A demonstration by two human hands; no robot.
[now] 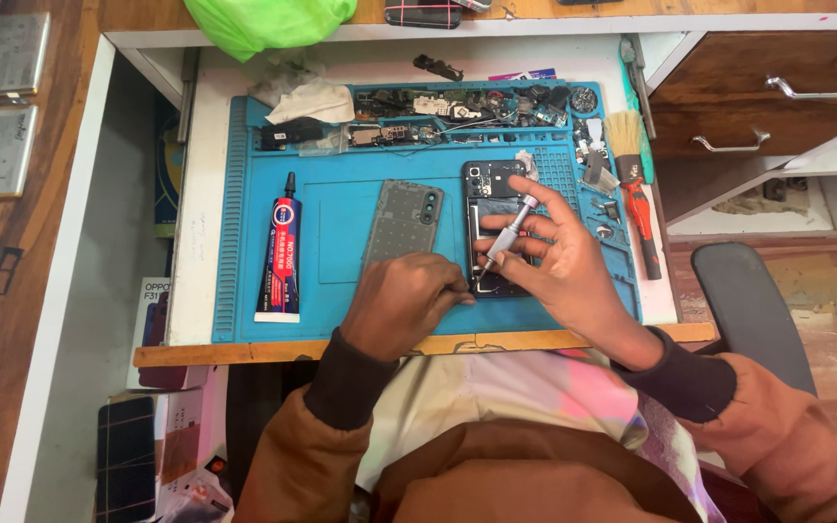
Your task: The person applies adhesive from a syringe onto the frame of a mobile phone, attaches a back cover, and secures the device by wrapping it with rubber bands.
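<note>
We kept our right hand [559, 261] closed around a slim silver screwdriver [508, 232], its tip pointing down into the opened phone [492, 194] that lay on the blue repair mat [341, 232]. Our left hand [409, 300] was curled narrow, fingertips touching the phone's lower edge; whether it pinched anything we could not tell. Just left of the phone lay its grey back cover [402, 223], inside face up. Further left on the mat lay a tube of glue [281, 257]. Small parts [457, 111] crowded the mat's top trays, and a brush [624, 140] rested by the right edge of the white worktop [196, 194].
</note>
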